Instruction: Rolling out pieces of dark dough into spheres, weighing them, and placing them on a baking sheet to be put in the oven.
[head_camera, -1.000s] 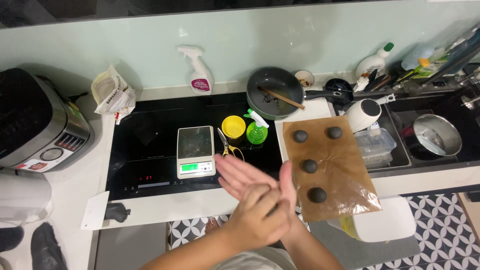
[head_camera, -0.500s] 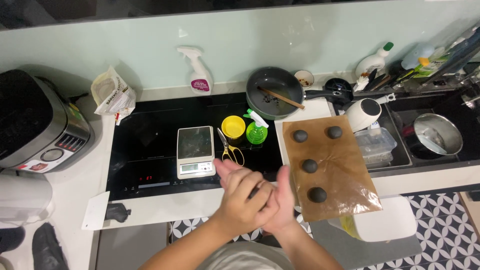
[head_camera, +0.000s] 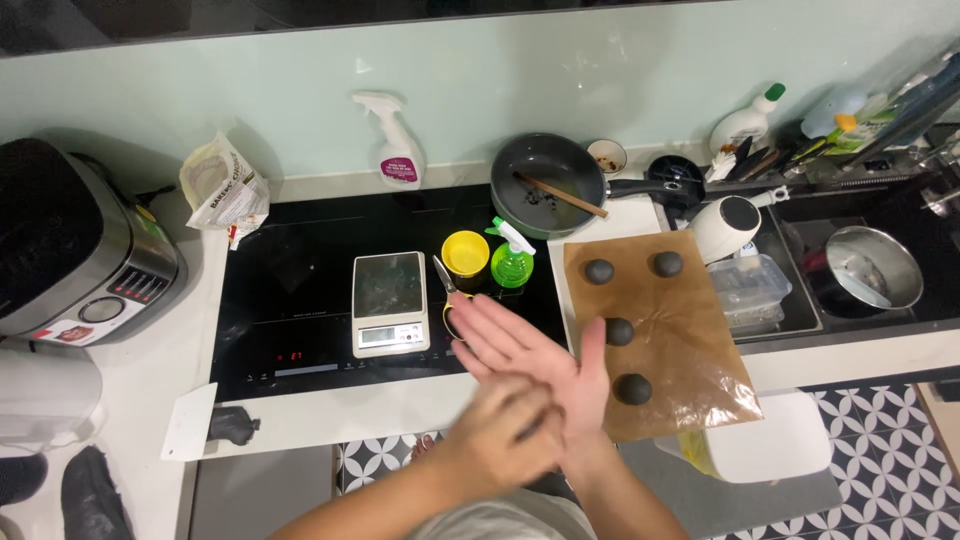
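My right hand (head_camera: 520, 345) lies flat and palm up over the front edge of the black cooktop (head_camera: 290, 290), fingers spread toward the upper left. Blurred with motion, my left hand (head_camera: 505, 435) is cupped on top of that palm. Whatever sits between the palms is hidden. Just right of my hands, a sheet of brown baking paper (head_camera: 690, 330) carries several dark round dough balls; the nearest (head_camera: 632, 388) is close to my right wrist.
A small digital scale (head_camera: 390, 303), yellow cup (head_camera: 466, 252), green spray bottle (head_camera: 512, 262) and scissors (head_camera: 445, 280) stand on the cooktop. Behind them is a frying pan (head_camera: 545, 185). A sink with a metal bowl (head_camera: 870, 265) is right; a grey appliance (head_camera: 70, 240) is left. A dark lump (head_camera: 232, 424) lies front left.
My left hand has slid back toward me across my right palm, leaving the right fingers more exposed. Nothing on the counter has moved.
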